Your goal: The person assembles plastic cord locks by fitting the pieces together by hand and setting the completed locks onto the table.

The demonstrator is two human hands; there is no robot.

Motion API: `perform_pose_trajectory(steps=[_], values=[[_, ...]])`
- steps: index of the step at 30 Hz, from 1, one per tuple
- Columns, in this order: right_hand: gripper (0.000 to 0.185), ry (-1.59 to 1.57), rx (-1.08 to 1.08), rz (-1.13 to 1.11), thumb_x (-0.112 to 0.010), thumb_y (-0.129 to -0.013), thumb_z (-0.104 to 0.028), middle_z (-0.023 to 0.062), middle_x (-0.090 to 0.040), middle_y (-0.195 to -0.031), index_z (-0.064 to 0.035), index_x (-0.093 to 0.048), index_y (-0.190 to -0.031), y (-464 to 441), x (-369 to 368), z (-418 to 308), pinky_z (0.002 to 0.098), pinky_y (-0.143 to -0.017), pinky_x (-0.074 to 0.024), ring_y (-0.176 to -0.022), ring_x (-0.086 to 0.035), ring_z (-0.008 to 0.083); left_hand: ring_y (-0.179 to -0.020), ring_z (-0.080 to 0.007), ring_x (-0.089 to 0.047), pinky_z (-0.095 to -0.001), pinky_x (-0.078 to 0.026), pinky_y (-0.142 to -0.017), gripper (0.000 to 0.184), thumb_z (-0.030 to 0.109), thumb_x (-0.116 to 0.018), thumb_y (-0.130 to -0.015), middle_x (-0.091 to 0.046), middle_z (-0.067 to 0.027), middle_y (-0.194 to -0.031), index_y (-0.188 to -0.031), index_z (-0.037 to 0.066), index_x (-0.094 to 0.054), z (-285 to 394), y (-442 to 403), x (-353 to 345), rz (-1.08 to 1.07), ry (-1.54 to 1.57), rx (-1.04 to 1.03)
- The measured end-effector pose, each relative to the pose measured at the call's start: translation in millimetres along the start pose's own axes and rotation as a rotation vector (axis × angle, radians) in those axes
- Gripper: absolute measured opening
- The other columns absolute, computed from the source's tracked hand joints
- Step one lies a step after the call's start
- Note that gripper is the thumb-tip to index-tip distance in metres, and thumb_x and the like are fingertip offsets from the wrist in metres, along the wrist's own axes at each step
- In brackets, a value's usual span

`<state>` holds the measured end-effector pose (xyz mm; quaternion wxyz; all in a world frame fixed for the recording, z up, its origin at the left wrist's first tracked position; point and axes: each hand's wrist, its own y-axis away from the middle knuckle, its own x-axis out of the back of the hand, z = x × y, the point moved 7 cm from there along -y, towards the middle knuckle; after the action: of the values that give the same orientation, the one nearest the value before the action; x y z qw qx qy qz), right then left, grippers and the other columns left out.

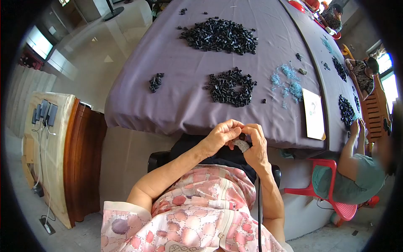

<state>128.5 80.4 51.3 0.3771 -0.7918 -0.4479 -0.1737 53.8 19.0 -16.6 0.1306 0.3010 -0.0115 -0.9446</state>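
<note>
My left hand (223, 136) and my right hand (256, 146) meet just off the table's near edge, above my lap. Thumbs and fingers are pinched together on both, fingertips almost touching. Whatever they grip is too small and too covered to name; a dark spot shows between them. A whitish speckled thing (241, 145) shows beside my right fingers, its kind unclear. Beyond my hands lies a ring-shaped heap of small black plastic pieces (231, 87). To its right, small clear-blue pieces (288, 84) are scattered next to a white card (313, 113).
A purple-grey cloth covers the long table (176, 111). A larger black heap (220, 35) lies farther back, a small cluster (156, 82) at left. A wooden cabinet (84, 164) stands left. A person on a red chair (310, 185) sits at right; others sit farther along.
</note>
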Motion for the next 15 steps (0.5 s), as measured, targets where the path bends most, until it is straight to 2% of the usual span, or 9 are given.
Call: perform_pose_trajectory(steps=[6,12,15], values=[[0.034,-0.021,-0.038,0.017,-0.068,-0.064,0.003,0.0095,-0.052,-0.091,-0.0041,-0.052,-0.093,0.6,1.6,0.9,0.0311,-0.064,-0.0439,-0.08,-0.05,0.0252,-0.076,-0.0085,-0.055,-0.0228,-0.047,-0.065,0.028,0.016,-0.051,-0.091,-0.058,-0.0038,-0.092,-0.115,0.003,-0.047,-3.4,-1.3,0.6,0.013,0.069,0.024],[0.038,-0.064,-0.028,0.045,-0.071,-0.063,0.002,0.0085,-0.052,-0.092,-0.005,-0.053,-0.096,0.4,1.4,-2.2,0.0301,-0.063,-0.0438,-0.08,-0.05,0.0231,-0.087,-0.0134,-0.059,-0.0264,-0.049,-0.076,0.028,0.004,-0.056,-0.086,-0.06,-0.0074,-0.094,-0.112,0.002,-0.047,3.8,0.9,-4.4,-0.001,0.273,0.012],[0.039,-0.042,-0.012,0.07,-0.072,-0.063,0.001,0.0078,-0.052,-0.093,-0.0051,-0.054,-0.097,-0.8,1.2,-5.8,0.0294,-0.063,-0.0441,-0.081,-0.05,0.0222,-0.091,-0.0151,-0.06,-0.0271,-0.048,-0.08,0.03,0.002,-0.057,-0.084,-0.061,-0.0094,-0.096,-0.112,0.001,-0.046,5.0,0.9,-1.3,0.01,0.238,-0.004]])
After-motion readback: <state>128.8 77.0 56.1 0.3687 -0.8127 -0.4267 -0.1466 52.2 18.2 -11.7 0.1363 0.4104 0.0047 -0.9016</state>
